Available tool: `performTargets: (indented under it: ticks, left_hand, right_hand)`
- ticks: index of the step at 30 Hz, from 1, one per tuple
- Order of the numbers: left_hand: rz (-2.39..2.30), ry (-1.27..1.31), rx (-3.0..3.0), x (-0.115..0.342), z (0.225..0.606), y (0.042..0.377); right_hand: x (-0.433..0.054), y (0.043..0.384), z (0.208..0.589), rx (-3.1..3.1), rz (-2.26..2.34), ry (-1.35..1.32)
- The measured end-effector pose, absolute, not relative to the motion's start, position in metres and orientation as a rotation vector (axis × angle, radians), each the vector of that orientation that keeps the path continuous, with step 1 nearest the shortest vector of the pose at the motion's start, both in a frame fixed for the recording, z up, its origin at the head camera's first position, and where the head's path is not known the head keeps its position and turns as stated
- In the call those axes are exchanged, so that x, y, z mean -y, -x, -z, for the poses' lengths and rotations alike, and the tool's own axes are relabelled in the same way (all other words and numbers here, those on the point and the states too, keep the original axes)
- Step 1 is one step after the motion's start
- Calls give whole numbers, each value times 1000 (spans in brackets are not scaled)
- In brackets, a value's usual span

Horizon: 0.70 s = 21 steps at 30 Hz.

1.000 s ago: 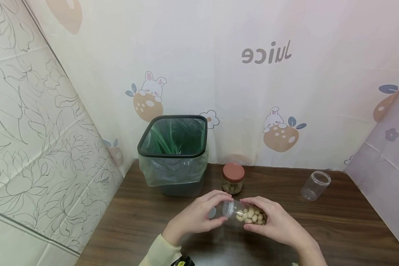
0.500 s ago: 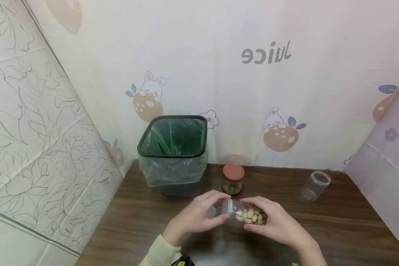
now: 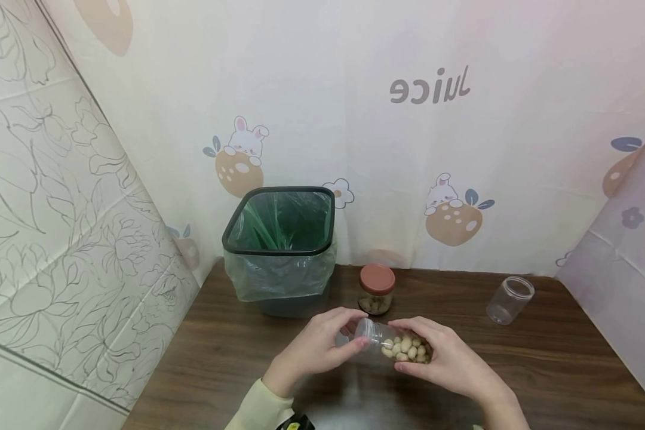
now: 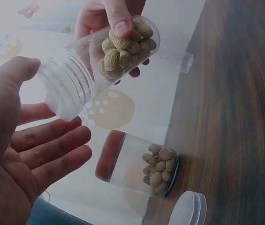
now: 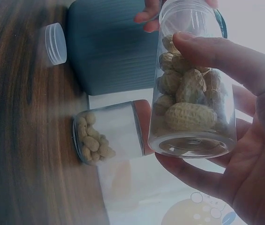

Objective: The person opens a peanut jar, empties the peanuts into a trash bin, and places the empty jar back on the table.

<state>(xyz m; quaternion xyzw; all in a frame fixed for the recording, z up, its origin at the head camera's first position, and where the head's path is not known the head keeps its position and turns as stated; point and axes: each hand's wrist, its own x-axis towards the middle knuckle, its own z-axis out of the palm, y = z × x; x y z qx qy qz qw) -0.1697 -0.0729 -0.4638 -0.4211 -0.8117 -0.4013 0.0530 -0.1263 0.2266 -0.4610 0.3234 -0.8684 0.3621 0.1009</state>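
My right hand (image 3: 446, 355) grips a clear jar (image 5: 193, 70) of peanuts (image 4: 123, 49), tipped nearly on its side. The jar's mouth points left, and its peanuts lie in the base half. At that mouth is a translucent lid (image 4: 59, 96); my left hand (image 3: 317, 343) spans it, thumb on one edge and index finger on the other. In the left wrist view, ridged rings show at the neck and my remaining left fingers (image 4: 62, 147) stretch out beneath. Another clear lid (image 4: 188, 211) lies on the wooden table (image 3: 226, 358), partly hidden behind my left hand in the head view.
A red-lidded jar (image 3: 376, 286) with peanuts stands just behind the hands. At the back left is a bin (image 3: 295, 304) lined with a clear bag (image 3: 279, 278). An empty clear jar (image 3: 507, 301) without a lid stands at the back right, near the patterned wall sheet (image 3: 527, 179).
My left thumb and fingers have shifted slightly left with the lid end of the jar. The right hand stays in place around the jar.
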Motion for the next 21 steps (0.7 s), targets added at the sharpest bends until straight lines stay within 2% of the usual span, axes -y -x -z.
performTargets:
  ticks: [21]
  left_hand:
    - [1235,1134,2588,97,472,173]
  right_hand:
    - [-235,124,458,2580,-1024,-900]
